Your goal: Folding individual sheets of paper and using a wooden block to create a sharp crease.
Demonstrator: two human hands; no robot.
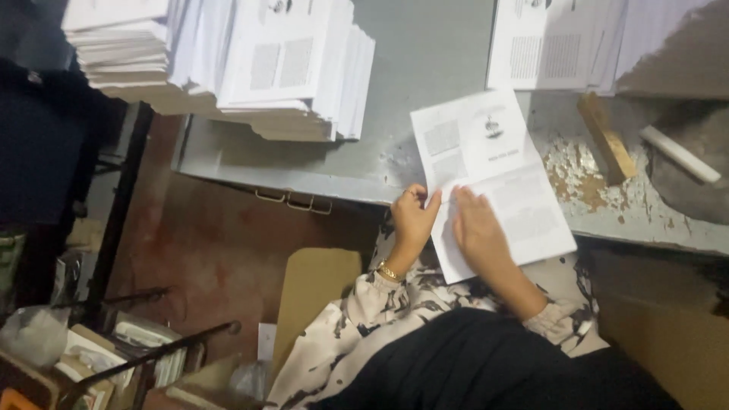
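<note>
A white printed paper sheet, folded across its middle [493, 178], lies at the near edge of the grey metal table [425, 68]. The left hand [414, 220] pinches the sheet's near-left edge; the right hand [478, 231] lies flat and open on it. The fingertips are blurred, and the sheet's near corner overhangs the table edge.

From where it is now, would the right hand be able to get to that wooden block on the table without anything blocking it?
Probably yes. The right hand lies flat on the printed sheet, and the wooden block lies beyond the sheet's far edge on the grey table, with only bare, chipped surface between them.
</note>
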